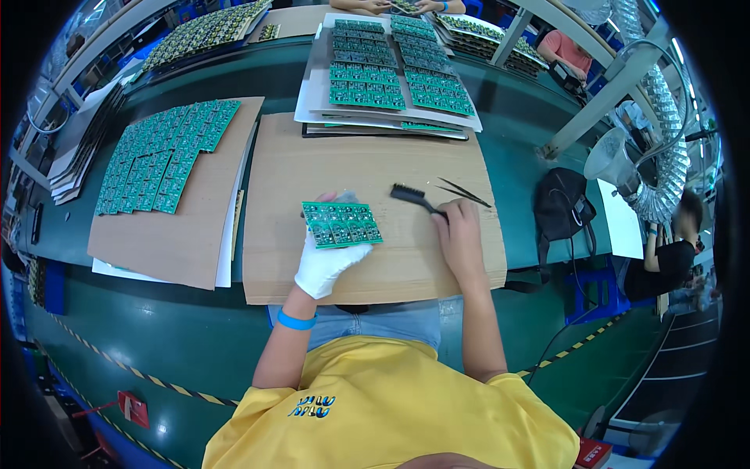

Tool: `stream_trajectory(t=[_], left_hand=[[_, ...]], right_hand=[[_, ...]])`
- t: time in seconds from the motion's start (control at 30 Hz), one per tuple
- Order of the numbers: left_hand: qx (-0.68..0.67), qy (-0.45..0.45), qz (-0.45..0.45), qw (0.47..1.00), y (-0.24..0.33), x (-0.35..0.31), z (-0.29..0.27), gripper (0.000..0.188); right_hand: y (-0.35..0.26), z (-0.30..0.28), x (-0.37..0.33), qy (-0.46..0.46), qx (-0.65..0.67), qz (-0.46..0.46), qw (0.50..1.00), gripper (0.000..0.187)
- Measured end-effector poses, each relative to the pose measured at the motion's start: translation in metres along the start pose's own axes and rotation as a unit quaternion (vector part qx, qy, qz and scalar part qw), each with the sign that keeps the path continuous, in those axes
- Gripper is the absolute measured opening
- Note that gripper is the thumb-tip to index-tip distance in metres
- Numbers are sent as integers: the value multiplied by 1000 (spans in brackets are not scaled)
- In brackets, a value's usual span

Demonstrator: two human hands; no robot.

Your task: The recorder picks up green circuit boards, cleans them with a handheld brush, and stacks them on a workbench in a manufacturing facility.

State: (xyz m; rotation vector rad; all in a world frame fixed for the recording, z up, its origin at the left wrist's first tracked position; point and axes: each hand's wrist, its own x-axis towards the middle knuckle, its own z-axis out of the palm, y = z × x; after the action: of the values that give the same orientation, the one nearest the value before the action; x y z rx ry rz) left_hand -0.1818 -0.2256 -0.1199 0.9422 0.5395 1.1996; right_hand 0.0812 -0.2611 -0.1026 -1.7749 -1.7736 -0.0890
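My left hand, in a white glove with a blue band at the wrist, holds up a green circuit board panel over the cardboard sheet. Small components cover the panel's upper face, and most of the gloved fingers are hidden behind it. My bare right hand rests at the right side of the cardboard, its fingers closed on the handle of a black brush. The bristled head points left, toward the panel. Just beyond the right fingertips lies a pair of dark tweezers.
Under my hands is a brown cardboard sheet. More green panels lie on cardboard at left, and others on stacked sheets ahead. A black pouch and a ducted funnel stand at right. Across the bench, a person's hands show.
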Motion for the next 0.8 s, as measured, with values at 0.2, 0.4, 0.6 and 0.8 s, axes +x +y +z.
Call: stream_trajectory(t=[0.2, 0.4, 0.6, 0.8], left_hand=[[34, -6, -56, 998, 9, -4, 6, 90], [173, 46, 61, 982, -11, 1, 0, 87], [-10, 34, -25, 999, 10, -7, 19, 87], [27, 53, 8, 998, 0, -4, 13, 86]], right_hand=[[-25, -9, -3, 68, 154, 76, 983, 25], [-107, -14, -11, -59, 330, -8, 942, 38], [-107, -6, -9, -85, 249, -103, 959, 45], [-121, -26, -7, -111, 217, -42, 969, 51]])
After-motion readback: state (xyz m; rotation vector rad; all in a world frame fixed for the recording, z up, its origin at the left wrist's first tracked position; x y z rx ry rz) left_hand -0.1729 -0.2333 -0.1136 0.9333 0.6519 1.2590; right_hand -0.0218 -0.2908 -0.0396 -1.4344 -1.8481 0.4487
